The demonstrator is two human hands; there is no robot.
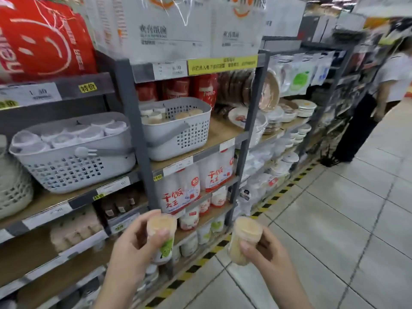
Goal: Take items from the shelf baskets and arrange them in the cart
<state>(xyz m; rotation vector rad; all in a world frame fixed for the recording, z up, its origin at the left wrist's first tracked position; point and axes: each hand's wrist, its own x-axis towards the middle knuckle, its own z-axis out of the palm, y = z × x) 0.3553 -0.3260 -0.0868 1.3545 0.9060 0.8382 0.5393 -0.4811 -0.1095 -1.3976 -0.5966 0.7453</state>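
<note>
Jars in both hands: your left hand [131, 244] wraps one jar [161, 235], your right hand [263, 253] pinches the other jar [244, 239], both low beside the shelf's front edge. Cart's out of sight, so turning blind could knock them against the shelf post [239, 170].

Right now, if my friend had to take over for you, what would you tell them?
Left hand: holding one small jar with a green label, lid facing up.
Right hand: holding a second jar of the same kind.
Both jars are held out in front of the shelves, above the floor.
More jars like these sit in the grey basket on the middle shelf. Another basket to its left holds white-lidded tubs.
The cart is not in view, so I cannot tell what is already in it.
Done: two jars picked up.
Left: put both in the cart, then come back for more.
</note>
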